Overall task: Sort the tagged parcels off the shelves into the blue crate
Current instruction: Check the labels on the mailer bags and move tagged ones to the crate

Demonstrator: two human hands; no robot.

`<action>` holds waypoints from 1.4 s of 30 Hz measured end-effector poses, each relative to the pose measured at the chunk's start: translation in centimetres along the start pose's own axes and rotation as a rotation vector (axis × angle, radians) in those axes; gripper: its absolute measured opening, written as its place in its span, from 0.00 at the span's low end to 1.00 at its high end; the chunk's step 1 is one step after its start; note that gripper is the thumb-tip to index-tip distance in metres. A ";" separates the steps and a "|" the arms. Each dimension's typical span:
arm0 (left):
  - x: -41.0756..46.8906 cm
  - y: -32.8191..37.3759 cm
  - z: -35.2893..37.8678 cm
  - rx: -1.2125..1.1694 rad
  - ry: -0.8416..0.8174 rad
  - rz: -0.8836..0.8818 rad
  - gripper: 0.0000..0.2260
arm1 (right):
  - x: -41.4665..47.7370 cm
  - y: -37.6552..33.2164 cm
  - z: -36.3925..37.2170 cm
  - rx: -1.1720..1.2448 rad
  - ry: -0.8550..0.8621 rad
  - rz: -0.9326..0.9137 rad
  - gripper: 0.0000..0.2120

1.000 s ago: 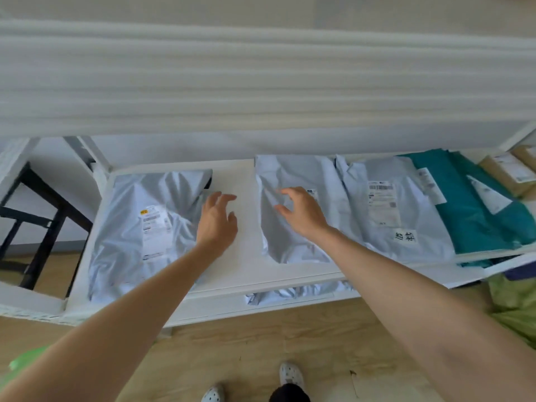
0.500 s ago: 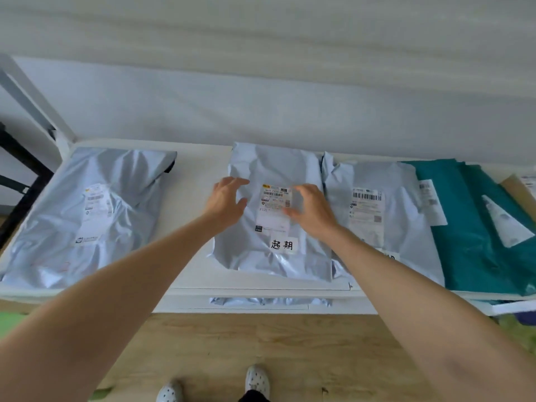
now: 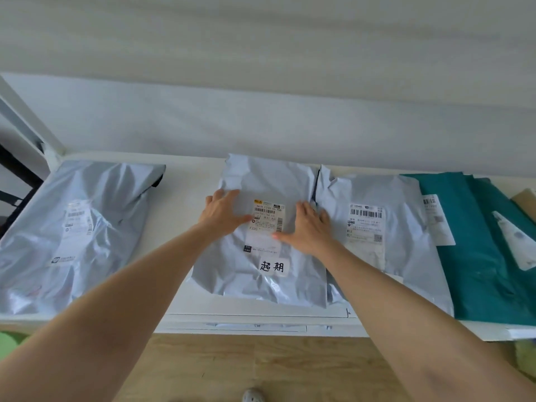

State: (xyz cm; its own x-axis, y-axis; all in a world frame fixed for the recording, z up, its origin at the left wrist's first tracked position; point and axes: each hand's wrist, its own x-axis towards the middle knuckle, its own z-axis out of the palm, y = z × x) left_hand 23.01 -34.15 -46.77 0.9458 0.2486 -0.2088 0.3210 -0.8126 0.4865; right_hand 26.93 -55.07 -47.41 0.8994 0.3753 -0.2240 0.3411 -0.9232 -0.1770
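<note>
A grey poly-mailer parcel [image 3: 269, 181] lies in the middle of the white shelf [image 3: 188, 181]. It carries a shipping label and a white handwritten tag [image 3: 272, 266] near its front edge. My left hand [image 3: 222, 211] rests flat on the parcel's left side, fingers spread. My right hand [image 3: 309, 224] lies flat on its right side, thumb across the label. Neither hand curls round the parcel. The blue crate is out of view.
A larger grey parcel [image 3: 78, 227] lies at the shelf's left end. Another grey parcel [image 3: 383, 227] sits right of the middle one, partly under it. Teal mailers [image 3: 478, 256] lie further right. A lower shelf edge and wooden floor [image 3: 261, 367] are below.
Both hands came in from bare shelf and the parcel's edge onto the tagged middle parcel. My view moved closer and lower under the upper shelf.
</note>
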 end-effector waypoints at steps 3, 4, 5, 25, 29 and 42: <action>-0.3 0.4 0.4 0.043 -0.015 0.012 0.39 | 0.0 0.4 0.6 0.023 0.020 0.001 0.51; -0.5 0.5 0.6 0.056 -0.017 0.020 0.40 | 0.0 0.6 0.7 0.033 0.023 -0.001 0.51; -0.6 0.4 0.8 0.060 -0.019 0.026 0.41 | 0.0 0.6 0.8 0.046 0.027 -0.004 0.50; -0.6 -0.9 1.5 0.043 0.031 -0.013 0.48 | 0.2 -0.8 1.6 0.370 0.052 0.263 0.52; -1.4 -1.3 1.5 0.006 0.073 -0.008 0.50 | -0.6 -0.7 2.0 0.325 0.071 0.179 0.50; -2.6 -3.8 1.2 0.050 0.012 -0.072 0.53 | -1.1 -2.2 3.3 0.407 0.058 0.177 0.55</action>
State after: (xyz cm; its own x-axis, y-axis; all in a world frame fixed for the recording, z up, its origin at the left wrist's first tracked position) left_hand 19.24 -32.31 -49.10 0.9208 0.3137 -0.2317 0.3860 -0.8173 0.4277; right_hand 24.28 -53.22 -49.98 0.9522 0.1981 -0.2326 0.0555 -0.8607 -0.5062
